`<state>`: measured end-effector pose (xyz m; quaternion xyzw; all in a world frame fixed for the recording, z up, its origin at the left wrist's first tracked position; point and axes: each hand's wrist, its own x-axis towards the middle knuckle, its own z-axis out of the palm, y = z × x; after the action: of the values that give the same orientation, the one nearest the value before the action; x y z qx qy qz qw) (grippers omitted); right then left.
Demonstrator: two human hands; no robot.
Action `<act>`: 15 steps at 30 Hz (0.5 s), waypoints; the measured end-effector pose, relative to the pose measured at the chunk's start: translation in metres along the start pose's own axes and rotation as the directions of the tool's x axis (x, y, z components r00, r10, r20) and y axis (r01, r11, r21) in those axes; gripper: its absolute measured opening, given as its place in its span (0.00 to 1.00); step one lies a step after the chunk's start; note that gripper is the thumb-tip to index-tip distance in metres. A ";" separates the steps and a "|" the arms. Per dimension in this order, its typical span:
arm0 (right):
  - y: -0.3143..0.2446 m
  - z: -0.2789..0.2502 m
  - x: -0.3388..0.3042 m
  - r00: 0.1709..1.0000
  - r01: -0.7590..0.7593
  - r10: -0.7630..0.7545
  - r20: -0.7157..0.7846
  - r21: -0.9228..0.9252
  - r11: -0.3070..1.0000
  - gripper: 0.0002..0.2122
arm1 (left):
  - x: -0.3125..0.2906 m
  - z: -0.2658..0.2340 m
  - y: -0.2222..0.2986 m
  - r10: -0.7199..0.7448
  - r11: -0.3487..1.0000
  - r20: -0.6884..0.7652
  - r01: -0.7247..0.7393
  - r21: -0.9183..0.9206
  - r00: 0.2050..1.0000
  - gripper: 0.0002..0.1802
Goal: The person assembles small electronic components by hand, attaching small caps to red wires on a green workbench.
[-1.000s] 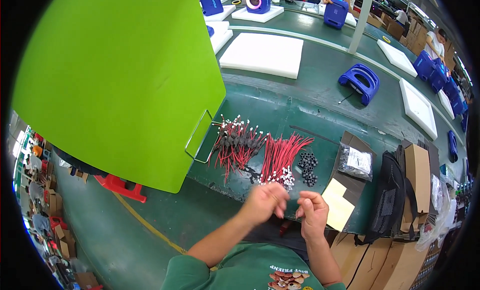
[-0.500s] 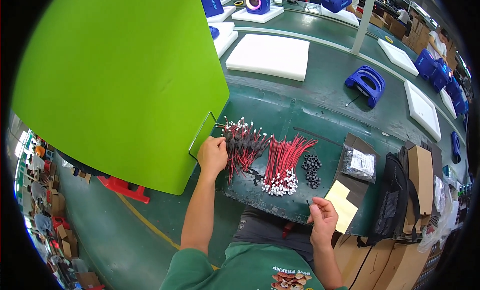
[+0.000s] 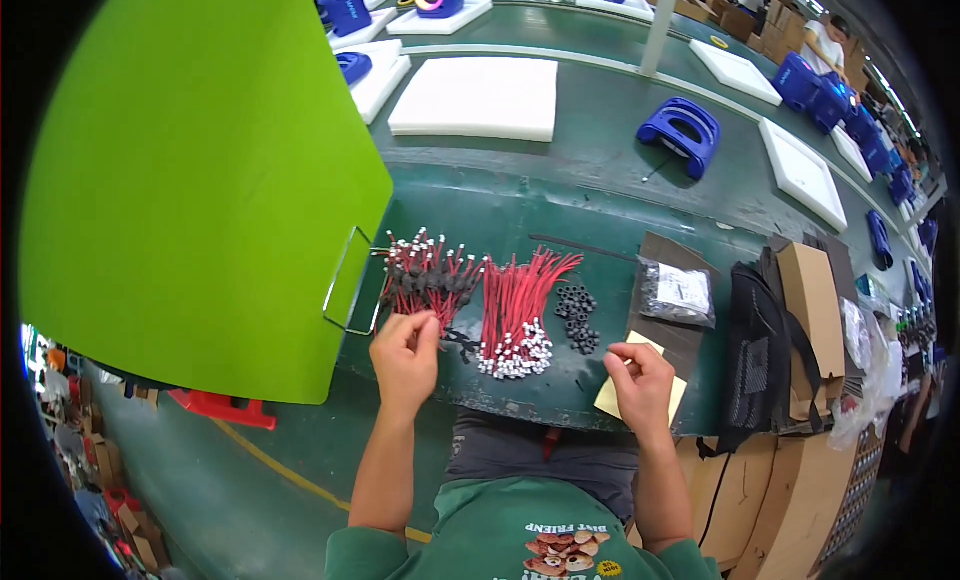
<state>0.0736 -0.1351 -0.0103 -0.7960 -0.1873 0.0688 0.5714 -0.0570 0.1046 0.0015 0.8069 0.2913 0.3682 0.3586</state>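
Note:
My left hand (image 3: 407,360) is closed, thumb against curled fingers, at the near edge of a pile of red wires with black sleeves (image 3: 432,278) and white connectors. Whatever it pinches, if anything, is hidden. To the right of that pile lies a bundle of plain red wires (image 3: 515,305), its white connectors (image 3: 517,355) gathered at the near end. Beside it is a cluster of small black rings (image 3: 577,318). My right hand (image 3: 645,385) is over a yellow paper sheet (image 3: 608,398), thumb and forefinger pinched together. Anything between those fingertips is too small to make out.
A large green panel with a wire handle (image 3: 345,280) stands at the left. Right of the rings are a clear bag of dark parts (image 3: 678,294), a black mesh bag (image 3: 757,350) and cardboard (image 3: 812,310). Beyond lie a white foam slab (image 3: 473,98) and a blue housing (image 3: 682,135).
My left hand has come away from the left edge of the sleeved wires to their near edge. My right hand stays near the yellow paper. The whole view has shifted.

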 end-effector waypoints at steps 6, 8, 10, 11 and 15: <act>0.003 0.004 -0.011 0.991 0.129 -0.115 0.067 -0.271 0.954 0.05 | -0.024 0.027 0.011 -0.010 0.999 0.251 -0.001 0.044 0.968 0.05; 0.005 0.006 -0.019 0.993 0.114 -0.103 0.056 -0.247 0.962 0.05 | -0.021 0.035 0.013 0.018 0.997 0.254 -0.037 0.072 0.967 0.07; 0.006 0.006 -0.023 0.992 0.108 -0.090 0.087 -0.239 0.965 0.05 | -0.015 0.042 0.026 0.026 0.992 0.282 -0.059 0.110 0.959 0.10; 0.009 0.007 -0.024 0.992 0.096 -0.075 0.103 -0.216 0.972 0.05 | -0.012 0.047 0.034 0.029 0.974 0.351 -0.104 0.199 0.936 0.10; 0.003 0.008 -0.025 0.989 0.106 -0.088 0.121 -0.156 0.982 0.05 | -0.002 0.066 0.032 0.013 0.887 0.490 -0.237 0.397 0.871 0.10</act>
<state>0.0487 -0.1377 -0.0182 -0.8246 -0.2632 0.0706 0.4957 0.0014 0.0605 -0.0056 0.9498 0.2164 0.1059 0.1993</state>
